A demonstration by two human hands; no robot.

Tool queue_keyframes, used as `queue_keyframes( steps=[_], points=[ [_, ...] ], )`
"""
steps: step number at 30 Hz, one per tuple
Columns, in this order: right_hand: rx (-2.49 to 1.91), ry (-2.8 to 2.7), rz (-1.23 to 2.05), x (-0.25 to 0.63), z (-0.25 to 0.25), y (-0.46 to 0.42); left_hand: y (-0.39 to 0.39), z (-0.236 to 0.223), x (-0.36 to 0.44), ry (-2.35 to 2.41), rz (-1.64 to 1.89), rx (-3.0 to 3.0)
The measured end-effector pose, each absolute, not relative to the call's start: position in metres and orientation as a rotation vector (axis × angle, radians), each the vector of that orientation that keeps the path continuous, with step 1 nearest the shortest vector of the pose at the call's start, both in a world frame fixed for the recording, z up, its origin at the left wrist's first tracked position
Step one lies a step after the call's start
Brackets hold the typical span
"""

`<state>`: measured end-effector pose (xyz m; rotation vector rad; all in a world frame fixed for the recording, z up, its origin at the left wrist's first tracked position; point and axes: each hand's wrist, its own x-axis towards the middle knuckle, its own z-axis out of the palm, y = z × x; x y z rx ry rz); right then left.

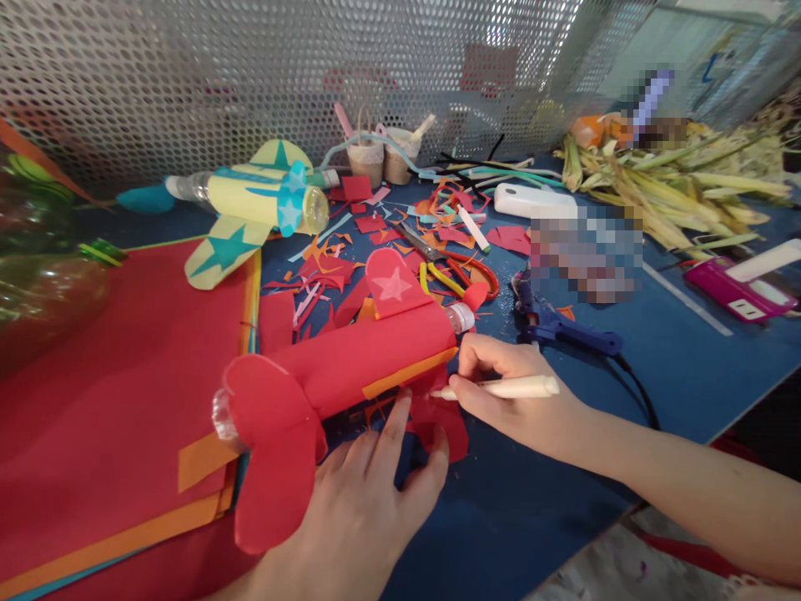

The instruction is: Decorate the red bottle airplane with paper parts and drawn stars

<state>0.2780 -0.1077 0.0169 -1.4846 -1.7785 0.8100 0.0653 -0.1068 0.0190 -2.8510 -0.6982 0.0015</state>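
Observation:
A red paper-covered bottle plane (369, 355) lies across the middle of the blue table, with rounded red wings and an orange strip along its side. On its far wing is a pale star (391, 285). My right hand (522, 392) pinches a white marker (516, 387), its tip at the near wing (447, 421). My left hand (369, 492) lies beside the plane with fingers spread. Its fingertips touch the near wing and the body's lower edge. Whether the tip has left a mark on that wing cannot be made out.
A yellow bottle plane (244, 200) with teal stars stands at the back left. Red paper sheets (125, 401) are stacked at left. Behind lie scissors (431, 250) among paper scraps. To the right are a blue glue gun (563, 327) with a cord and dry husks (657, 184).

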Motion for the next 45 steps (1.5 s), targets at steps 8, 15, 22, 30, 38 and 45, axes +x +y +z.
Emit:
queue_keyframes(
  steps=[8, 15, 22, 30, 38, 45],
  points=[
    [-1.484, -1.767, 0.837, 0.2777, 0.0166, -0.1072, -0.1076, 0.0203, 0.0665, -0.708, 0.057, -2.836],
    [-1.476, -1.768, 0.844, 0.2781, 0.0163, -0.1068, -0.108, 0.0201, 0.0658, -0.716, 0.065, -2.838],
    [-1.481, -1.773, 0.835, 0.2778, 0.0163, -0.1071, -0.1086, 0.0223, 0.0651, -0.713, 0.049, -2.839],
    [-1.47, -1.78, 0.795, 0.277, 0.0175, -0.1071, -0.1069, 0.0233, 0.0678, -0.705, 0.058, -2.835],
    [-1.467, -1.792, 0.767, 0.2765, 0.0172, -0.1065, -0.1076, 0.0206, 0.066, -0.725, 0.03, -2.844],
    [-1.437, -1.797, 0.758, 0.2767, 0.0174, -0.1065, -0.1079, 0.0203, 0.0663, -0.705, 0.031, -2.815]
  ],
)
